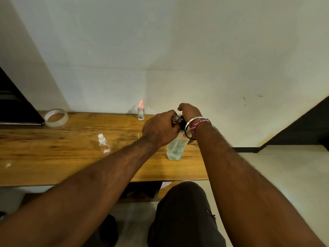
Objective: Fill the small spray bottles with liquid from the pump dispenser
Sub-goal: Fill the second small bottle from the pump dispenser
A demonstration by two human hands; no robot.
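Note:
The clear pump dispenser [175, 149] stands on the wooden table [71, 157], partly filled with pale liquid, its black pump head under my hands. My left hand [160, 130] grips a small clear bottle [176, 118] held up at the pump's top. My right hand [188, 111] curls over the pump head from behind; its fingers are hidden. A small spray bottle with a white cap [103, 143] stands to the left. Another small bottle with a pink cap [141, 112] stands by the wall.
A roll of clear tape [56, 117] lies at the table's back left beside a dark flat object [16, 111]. The wall rises right behind the table. The table's right edge ends just past the dispenser. My knee [185, 202] is below the front edge.

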